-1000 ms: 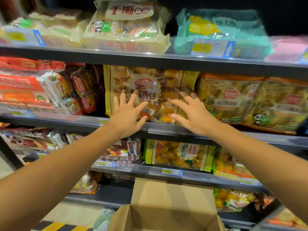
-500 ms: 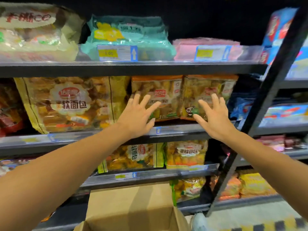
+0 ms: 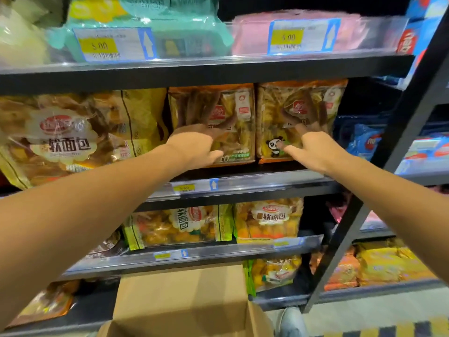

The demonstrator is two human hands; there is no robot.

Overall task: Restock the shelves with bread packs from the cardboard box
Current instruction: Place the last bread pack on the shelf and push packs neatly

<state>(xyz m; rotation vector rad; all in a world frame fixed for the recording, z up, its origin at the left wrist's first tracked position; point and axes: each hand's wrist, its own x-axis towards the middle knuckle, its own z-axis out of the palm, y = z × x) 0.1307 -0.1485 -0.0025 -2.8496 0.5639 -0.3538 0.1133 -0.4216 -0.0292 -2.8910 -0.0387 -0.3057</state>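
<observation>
Head view shows two orange-topped bread packs standing upright side by side on the middle shelf (image 3: 243, 188), faces outward, long axes vertical: the left hand (image 3: 194, 147) lies on the left pack (image 3: 233, 113) and the right hand (image 3: 313, 149) on the right pack (image 3: 272, 113), fingers spread and motion-blurred against the fronts, so any grip cannot be confirmed. A larger soft-bread pack (image 3: 80, 135) stands just left, and the open cardboard box (image 3: 179, 297) sits below.
</observation>
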